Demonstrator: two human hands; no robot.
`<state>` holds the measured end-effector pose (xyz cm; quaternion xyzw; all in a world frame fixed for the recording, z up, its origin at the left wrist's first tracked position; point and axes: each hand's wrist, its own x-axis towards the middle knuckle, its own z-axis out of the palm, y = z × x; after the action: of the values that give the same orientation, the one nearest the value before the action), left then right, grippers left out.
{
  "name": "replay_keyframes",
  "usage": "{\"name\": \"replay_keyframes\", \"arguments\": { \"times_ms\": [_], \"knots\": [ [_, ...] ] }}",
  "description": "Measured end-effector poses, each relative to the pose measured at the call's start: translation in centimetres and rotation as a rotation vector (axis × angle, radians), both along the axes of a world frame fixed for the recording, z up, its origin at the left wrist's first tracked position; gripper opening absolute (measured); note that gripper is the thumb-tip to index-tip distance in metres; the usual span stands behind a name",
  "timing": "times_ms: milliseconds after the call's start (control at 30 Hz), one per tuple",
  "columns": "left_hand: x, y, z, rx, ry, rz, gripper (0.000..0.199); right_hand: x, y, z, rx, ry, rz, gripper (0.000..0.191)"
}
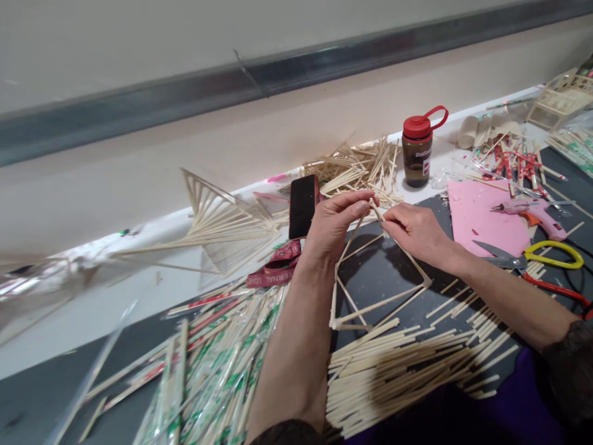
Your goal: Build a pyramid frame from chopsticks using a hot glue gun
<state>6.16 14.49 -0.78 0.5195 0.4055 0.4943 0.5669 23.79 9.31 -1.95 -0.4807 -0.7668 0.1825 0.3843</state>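
Note:
A frame of joined wooden chopsticks (382,304) stands over the dark table mat, its corners lumpy with what looks like glue. My left hand (336,222) pinches the frame's top corner between thumb and fingertips. Close beside it, my right hand (414,232) has its thumb and fingers closed on a chopstick of the same frame, just below that corner. Fingers hide part of the joint. Below the frame lies a spread of loose chopsticks (407,371). Left of my left forearm are chopsticks in green-printed clear wrappers (222,352).
A dark phone (302,207) leans near my left hand, by a red lanyard (273,273). Behind stand a red-capped bottle (417,154) and a chopstick heap (356,164). Rightward lie a pink sheet (477,225), glue gun (537,213) and scissors (556,254). A fan-shaped stick structure (210,228) sits left.

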Motion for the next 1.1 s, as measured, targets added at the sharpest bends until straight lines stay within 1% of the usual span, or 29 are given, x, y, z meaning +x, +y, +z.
{"name": "replay_keyframes", "arguments": {
  "times_ms": [267,533,767,900,1100],
  "knots": [
    [0.10,0.04,-0.20,-0.009,-0.042,-0.032,0.027,-0.15,0.08,0.08,-0.021,-0.008,0.012,0.016],
    [-0.09,0.02,-0.15,0.037,-0.008,-0.067,0.023,-0.16,0.02,0.02,-0.014,-0.010,0.015,0.016],
    [0.17,-0.10,-0.02,0.032,-0.020,-0.054,0.024,-0.19,0.16,-0.09,-0.006,0.023,-0.001,0.015],
    [0.30,-0.17,0.08,0.029,-0.029,-0.061,0.024,-0.29,0.24,-0.06,-0.030,0.061,-0.021,0.016],
    [0.35,-0.18,0.22,0.018,-0.009,-0.040,0.025,-0.33,0.20,0.05,-0.031,0.060,-0.041,0.018]
  ]
}}
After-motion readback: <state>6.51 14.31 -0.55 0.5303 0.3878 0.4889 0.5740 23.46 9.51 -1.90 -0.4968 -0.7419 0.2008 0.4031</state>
